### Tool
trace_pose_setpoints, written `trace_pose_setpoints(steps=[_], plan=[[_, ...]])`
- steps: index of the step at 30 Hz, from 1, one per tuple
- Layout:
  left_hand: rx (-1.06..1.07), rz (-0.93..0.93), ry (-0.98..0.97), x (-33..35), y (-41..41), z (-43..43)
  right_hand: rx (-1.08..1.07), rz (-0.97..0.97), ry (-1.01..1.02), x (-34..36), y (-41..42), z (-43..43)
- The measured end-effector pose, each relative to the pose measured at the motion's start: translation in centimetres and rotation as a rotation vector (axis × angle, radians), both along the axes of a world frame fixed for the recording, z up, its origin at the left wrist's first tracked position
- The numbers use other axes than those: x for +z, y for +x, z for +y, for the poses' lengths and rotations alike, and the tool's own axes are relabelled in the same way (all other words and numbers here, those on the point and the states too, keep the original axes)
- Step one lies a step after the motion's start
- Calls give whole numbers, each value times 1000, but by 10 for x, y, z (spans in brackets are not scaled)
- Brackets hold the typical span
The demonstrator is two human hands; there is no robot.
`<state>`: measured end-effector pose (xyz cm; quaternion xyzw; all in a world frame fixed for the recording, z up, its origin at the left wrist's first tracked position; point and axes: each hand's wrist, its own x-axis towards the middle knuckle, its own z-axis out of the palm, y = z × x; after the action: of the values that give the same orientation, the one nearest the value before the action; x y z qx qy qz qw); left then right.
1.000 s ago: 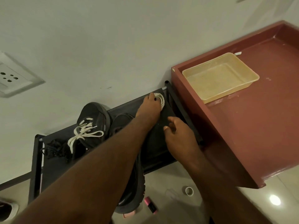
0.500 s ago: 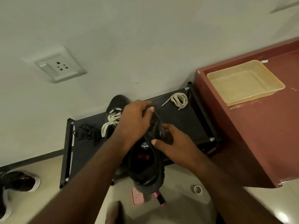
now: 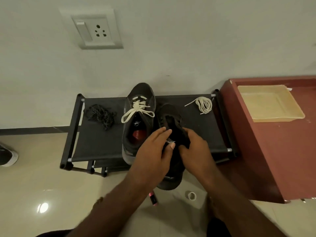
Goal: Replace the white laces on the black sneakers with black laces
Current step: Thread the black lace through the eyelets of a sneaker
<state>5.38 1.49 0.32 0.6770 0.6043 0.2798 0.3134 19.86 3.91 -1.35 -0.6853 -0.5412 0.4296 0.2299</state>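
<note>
Two black sneakers stand on a low black fabric rack. The left sneaker still carries white laces tied across its top. The right sneaker has no laces, and both my hands hold it at its opening: my left hand grips the left side with the thumb on the tongue, my right hand grips the right side. A coiled white lace lies on the rack's right end. A heap of black laces lies on its left end.
A red-brown ledge with a beige plastic tray adjoins the rack on the right. On the tiled floor lie a pink-and-black marker and a small tape ring. Another shoe shows at the left edge. A wall socket is above.
My left hand left the coiled white lace on the rack's right end and came back to the unlaced sneaker. Both hands now hold that sneaker upright on the rack.
</note>
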Motion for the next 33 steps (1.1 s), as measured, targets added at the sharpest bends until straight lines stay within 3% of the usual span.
trace_pose_setpoints(steps=[7,12,21,25,30,33], plan=[[123,-79,169,-2,-32,16,-131,-66,224,-1,12,19],[129,15,144,-12,-43,24,-201,-38,294,-9,16,37],[124,15,116,-17,-52,21,-277,-20,393,-18,14,42],[-7,126,52,-15,-53,20,-250,-47,362,-17,18,43],[4,155,41,-17,-54,22,-268,-25,271,-20,25,47],[45,137,79,-18,-51,21,-314,-76,454,-3,17,41]])
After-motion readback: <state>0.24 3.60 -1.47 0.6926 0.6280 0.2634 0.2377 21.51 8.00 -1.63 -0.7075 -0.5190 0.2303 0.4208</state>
